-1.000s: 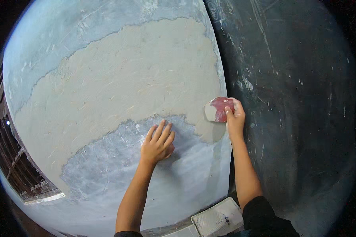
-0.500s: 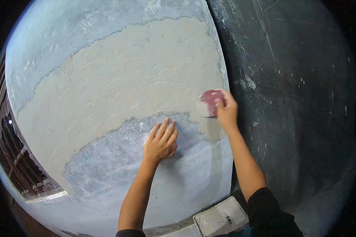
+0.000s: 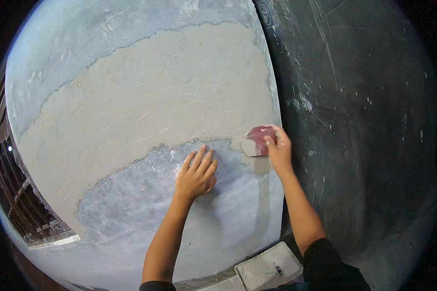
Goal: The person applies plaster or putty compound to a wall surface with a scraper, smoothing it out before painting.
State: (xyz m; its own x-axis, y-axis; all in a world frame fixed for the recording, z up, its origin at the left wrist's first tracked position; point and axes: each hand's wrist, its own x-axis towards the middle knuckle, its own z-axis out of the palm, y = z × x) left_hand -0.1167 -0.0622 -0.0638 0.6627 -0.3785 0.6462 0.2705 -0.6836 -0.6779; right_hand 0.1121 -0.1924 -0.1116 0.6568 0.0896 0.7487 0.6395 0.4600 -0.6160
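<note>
My right hand (image 3: 280, 145) grips a dark red putty scraper (image 3: 262, 134), its lower left part smeared with beige putty. The scraper lies against or very near the wall, at the lower right of a broad patch of beige putty (image 3: 155, 87). Just under its edge, a short strip of putty runs down over the bluish-grey wall (image 3: 238, 213). My left hand (image 3: 195, 173) rests on the bare, scuffed part of the wall below the patch, fingers stretched upward and holding nothing.
A white tray (image 3: 272, 266) with pale residue sits low, near the wall's foot. To the right stands a dark surface (image 3: 364, 145) with whitish splashes and scratches. At the far left is a window with dark bars (image 3: 22, 194).
My right hand has slid the scraper down along the wall's right edge, and its blade now tilts differently. The left hand stays almost in place.
</note>
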